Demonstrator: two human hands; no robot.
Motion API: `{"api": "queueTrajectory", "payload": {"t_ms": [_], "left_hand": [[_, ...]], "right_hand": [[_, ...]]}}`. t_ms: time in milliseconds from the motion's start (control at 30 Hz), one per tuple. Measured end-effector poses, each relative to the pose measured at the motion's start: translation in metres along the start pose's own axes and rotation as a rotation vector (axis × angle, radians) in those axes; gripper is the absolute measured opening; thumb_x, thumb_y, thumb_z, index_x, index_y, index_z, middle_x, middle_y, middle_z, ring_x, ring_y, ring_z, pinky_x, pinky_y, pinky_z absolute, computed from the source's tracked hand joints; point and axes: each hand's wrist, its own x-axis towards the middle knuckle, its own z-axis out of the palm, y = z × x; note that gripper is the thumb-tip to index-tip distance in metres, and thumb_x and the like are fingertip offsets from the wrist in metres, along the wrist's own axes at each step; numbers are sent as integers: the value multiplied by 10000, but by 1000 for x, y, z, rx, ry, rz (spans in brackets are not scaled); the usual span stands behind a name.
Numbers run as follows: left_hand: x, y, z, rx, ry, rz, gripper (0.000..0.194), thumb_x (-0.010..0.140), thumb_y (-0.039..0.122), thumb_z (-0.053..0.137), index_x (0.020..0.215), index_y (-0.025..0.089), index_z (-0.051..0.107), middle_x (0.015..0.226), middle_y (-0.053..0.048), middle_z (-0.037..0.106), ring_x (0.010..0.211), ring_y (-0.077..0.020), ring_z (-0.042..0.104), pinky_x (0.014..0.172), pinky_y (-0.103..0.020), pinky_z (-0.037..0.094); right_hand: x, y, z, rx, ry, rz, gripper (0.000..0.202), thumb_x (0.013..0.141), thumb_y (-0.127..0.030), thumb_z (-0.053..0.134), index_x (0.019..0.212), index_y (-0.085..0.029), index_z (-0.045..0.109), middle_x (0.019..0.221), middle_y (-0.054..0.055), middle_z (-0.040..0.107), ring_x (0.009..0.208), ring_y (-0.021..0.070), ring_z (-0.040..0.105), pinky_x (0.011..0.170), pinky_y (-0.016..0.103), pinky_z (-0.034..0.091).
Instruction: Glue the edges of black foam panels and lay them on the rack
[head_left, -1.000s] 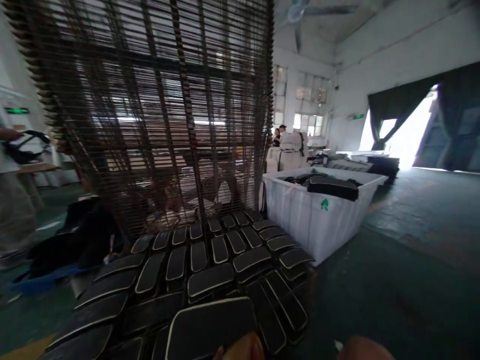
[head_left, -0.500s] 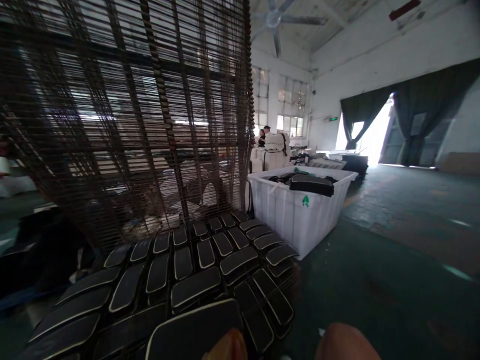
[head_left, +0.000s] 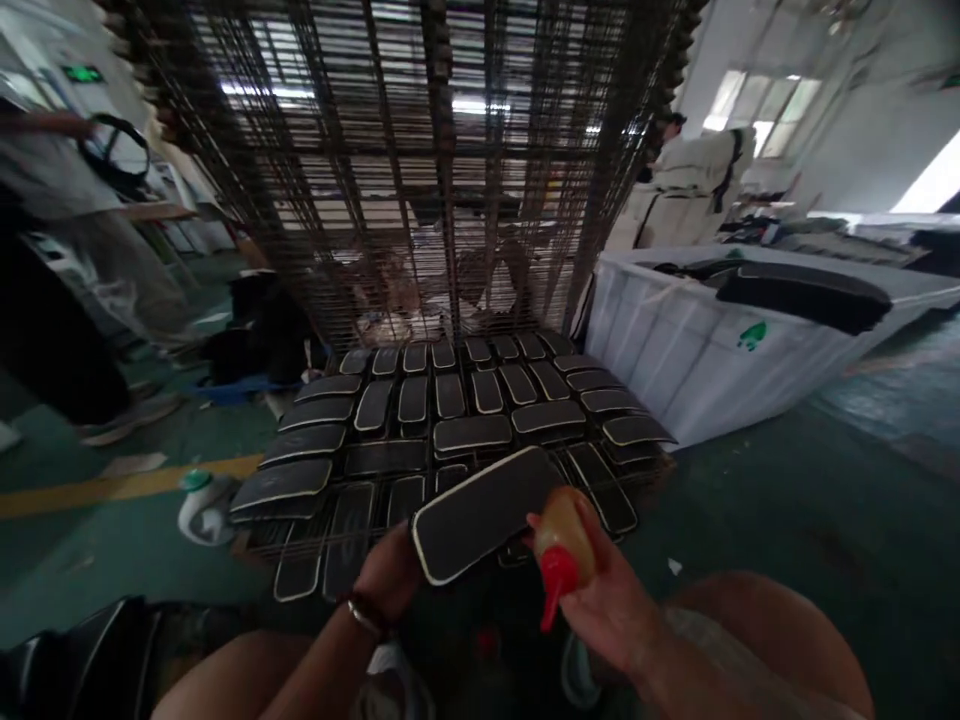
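My left hand (head_left: pixel 391 572), with a bracelet at the wrist, is closed on the lower left end of a dark padded panel (head_left: pixel 480 510) edged with a pale line. The panel is tilted, its right end higher. My right hand (head_left: pixel 611 590) is wrapped round a squeeze bottle (head_left: pixel 564 530) of yellowish liquid, its red nozzle pointing down. The bottle is beside the panel's right end. Behind them, many similar dark panels (head_left: pixel 472 434) lie in rows on a low rack.
A wire grid (head_left: pixel 450 180) rises behind the rows. At the right is a white bin (head_left: pixel 652 340) holding dark pieces. A jug with a green cap (head_left: pixel 206 510) stands on the floor at left. A person (head_left: pixel 67 230) is at the far left.
The view has swung left and down. Both hands, the bottle and the whole held panel now show; before, only a fingertip and part of a panel were visible at the bottom edge.
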Motion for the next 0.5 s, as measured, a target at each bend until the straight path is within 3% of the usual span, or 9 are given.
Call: {"api": "queueTrajectory", "payload": {"t_ms": [67, 133, 233, 333, 500], "left_hand": [[11, 26, -4, 58, -98, -92, 210, 923, 302, 642, 954, 123, 746, 905, -151, 786, 777, -257, 756, 722, -356, 604], [20, 41, -5, 176, -292, -196, 350, 923, 411, 673, 1024, 85, 749, 970, -168, 788, 788, -235, 745, 703, -322, 586], [28, 43, -2, 346, -489, -224, 422, 787, 454, 820, 1015, 107, 750, 946, -117, 787, 780, -189, 724, 663, -252, 538], [32, 31, 2, 474, -518, -167, 387, 638, 300, 902, 941, 134, 729, 828, -41, 755, 689, -152, 682, 614, -230, 495], [38, 13, 4, 583, -489, -102, 355, 569, 113, 791, 899, 162, 670, 846, -44, 756, 795, -237, 726, 725, -342, 558]], "right_hand": [[-1, -6, 1, -70, -21, 61, 457, 781, -416, 938, 1082, -129, 749, 1019, 159, 784, 887, 232, 766, 817, 320, 624], [0, -7, 1, -149, 1, 137, 539, 708, -400, 989, 1093, -116, 742, 1024, 169, 783, 857, 235, 765, 793, 318, 627], [5, -1, 1, -272, 67, 245, 714, 572, -397, 1054, 1132, -99, 727, 1059, 168, 780, 811, 238, 757, 736, 321, 631], [11, 9, -2, -357, 105, 292, 780, 531, -424, 1064, 1148, -91, 721, 1094, 156, 777, 828, 241, 756, 734, 326, 634], [18, 23, -10, -352, 113, 281, 727, 563, -447, 1051, 1121, -105, 735, 1059, 128, 788, 813, 219, 755, 736, 304, 635]]}}
